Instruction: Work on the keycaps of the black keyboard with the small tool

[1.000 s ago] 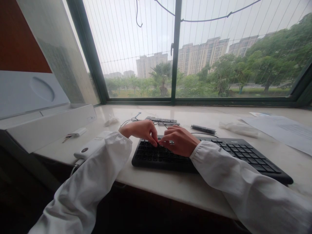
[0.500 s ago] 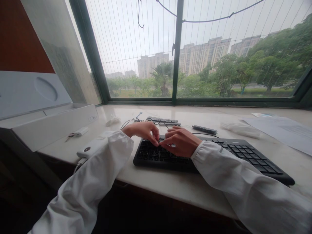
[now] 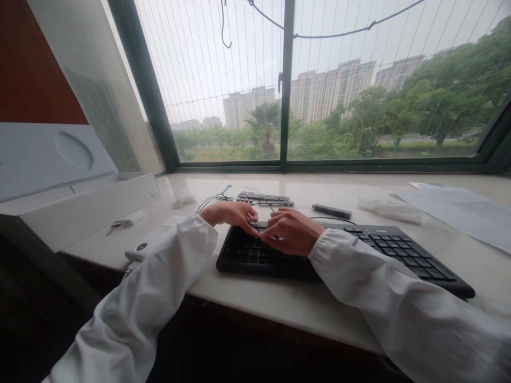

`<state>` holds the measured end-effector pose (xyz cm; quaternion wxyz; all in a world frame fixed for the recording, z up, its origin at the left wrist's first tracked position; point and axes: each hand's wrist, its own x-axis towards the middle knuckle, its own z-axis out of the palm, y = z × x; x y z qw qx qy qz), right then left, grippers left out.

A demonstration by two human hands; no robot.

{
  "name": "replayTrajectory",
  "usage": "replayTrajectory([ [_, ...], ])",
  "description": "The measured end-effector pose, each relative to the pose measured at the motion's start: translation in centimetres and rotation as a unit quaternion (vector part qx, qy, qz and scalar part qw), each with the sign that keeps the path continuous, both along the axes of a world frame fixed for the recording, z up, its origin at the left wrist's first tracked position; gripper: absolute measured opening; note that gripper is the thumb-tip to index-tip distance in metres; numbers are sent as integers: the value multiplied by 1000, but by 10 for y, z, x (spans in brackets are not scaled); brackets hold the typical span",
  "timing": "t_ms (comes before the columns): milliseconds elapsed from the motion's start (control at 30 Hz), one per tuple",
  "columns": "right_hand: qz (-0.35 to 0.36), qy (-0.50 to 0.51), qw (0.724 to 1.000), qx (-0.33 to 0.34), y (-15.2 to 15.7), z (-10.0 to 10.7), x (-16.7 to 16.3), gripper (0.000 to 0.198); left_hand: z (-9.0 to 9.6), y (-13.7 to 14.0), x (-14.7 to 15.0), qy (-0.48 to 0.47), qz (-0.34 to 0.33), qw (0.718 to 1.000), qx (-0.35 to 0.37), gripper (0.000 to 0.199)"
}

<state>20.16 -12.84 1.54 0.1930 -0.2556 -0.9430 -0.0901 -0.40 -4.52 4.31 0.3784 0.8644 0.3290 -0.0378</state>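
Meeting over the black keyboard (image 3: 267,267), fingertips right together or as good as touching. Coming in with the left hand (image 3: 233,214) from one side, fingers curled, thumb angled down, and with the right hand (image 3: 294,230) from the other, index finger and thumb drawn to a pinch at the same spot. Cannot tell about any small piece between those tips; too tiny, too covered. Lying flat near the front edge of the desk (image 3: 239,298), this keyboard, showing open square slots at left, keys in place across the number block at right. Looking for lettering now: a pale mark (image 3: 382,231) on the keyboard's upper edge, likely too small for anyone to read. Moving past the hands to rows of loose keys (image 3: 255,197), then rightward to a slim dark strip (image 3: 332,211), a crumpled clear bag (image 3: 389,210) and a printed sheet (image 3: 459,215), lines visible, words illegible. Over at left, beside the sleeve, a white power bank (image 3: 151,240) with a dark round spot and fine grey print, unreadable. Just behind that, a small white gadget (image 3: 131,218) with metal at one end, near the open white box (image 3: 99,210), bearing faint, blurred print on its side.
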Motion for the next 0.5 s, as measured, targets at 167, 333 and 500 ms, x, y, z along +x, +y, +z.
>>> replayTrajectory([
  [167, 18, -31, 999, -7, 2, 0, -5, 25, 1, -6, 9, 24, 22, 999, 38, 58],
  [333, 26, -34, 999, 11, 2, -2, -3, 23, 2, -13, 10, 14, 15, 999, 46, 51],
  [500, -4, 31, 999, 39, 2, -1, 4, 27, 4, -4, -4, -92, 96, 988, 79, 42],
])
